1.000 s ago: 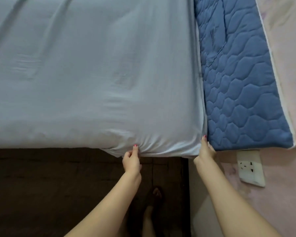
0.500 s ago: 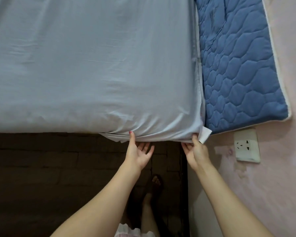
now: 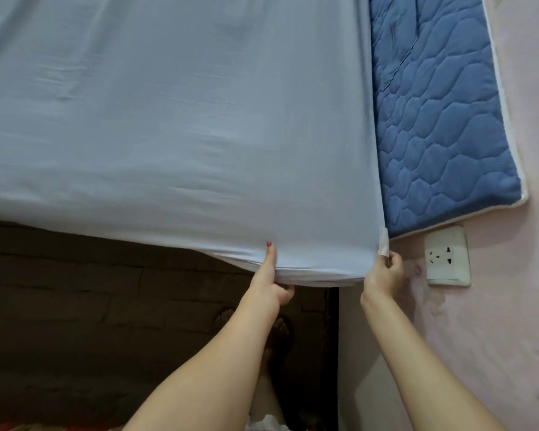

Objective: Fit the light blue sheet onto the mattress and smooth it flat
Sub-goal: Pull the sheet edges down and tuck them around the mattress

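The light blue sheet point(image 3: 175, 135) covers the top of the mattress, with faint creases across it and its near right corner pulled down over the mattress edge. My left hand point(image 3: 269, 283) grips the sheet's lower hem at that corner, thumb up on the fabric and fingers curled under it. My right hand point(image 3: 385, 273) grips the sheet at the corner's right side, beside a small white tag point(image 3: 383, 241). The mattress itself is hidden under the sheet.
A dark blue quilted pad point(image 3: 442, 119) stands against the pink wall point(image 3: 511, 337) right of the mattress. A white wall socket point(image 3: 447, 256) sits just right of my right hand. The dark bed frame point(image 3: 91, 306) lies below the mattress edge.
The view has tilted and come closer. My left hand went from fingers spread under the hem to gripping it with the thumb on top. The corner fabric now lies tighter and lower over the mattress.
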